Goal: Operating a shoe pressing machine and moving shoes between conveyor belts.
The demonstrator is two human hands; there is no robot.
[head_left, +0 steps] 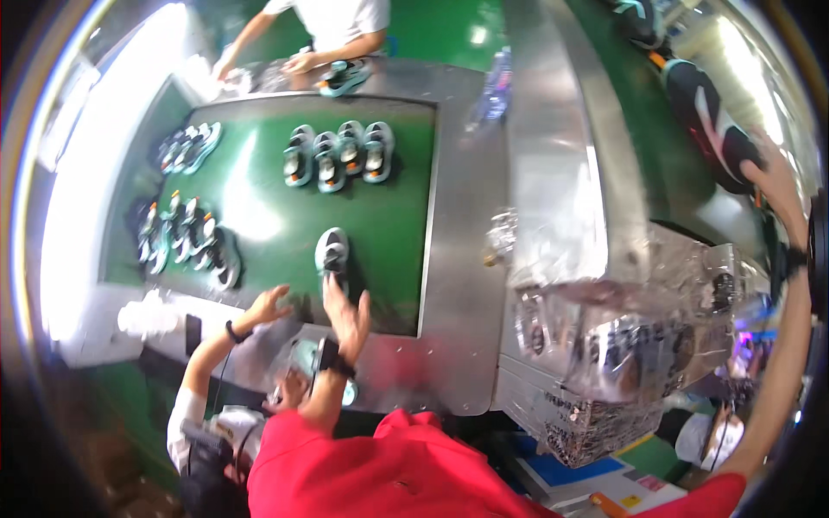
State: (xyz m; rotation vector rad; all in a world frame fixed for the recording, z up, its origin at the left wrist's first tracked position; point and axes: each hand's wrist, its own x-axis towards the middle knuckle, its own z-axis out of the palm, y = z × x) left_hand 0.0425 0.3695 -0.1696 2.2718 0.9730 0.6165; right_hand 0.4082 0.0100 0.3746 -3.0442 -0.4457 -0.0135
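Note:
My left hand reaches over the near edge of the green belt. Its fingers are stretched out and the thumb stands apart. Just beyond the fingertips is a single grey-and-white sneaker, toe pointing away; whether they touch its heel cannot be made out. Far to the right, my right hand is raised and closed round the heel end of a black sneaker with a pale and pink stripe. The fingers behind that shoe are partly hidden.
Several sneakers stand in a row on the belt, with more along its left. A co-worker's hand is close to my left; another person works across. Plastic-wrapped boxes and a metal ledge lie right.

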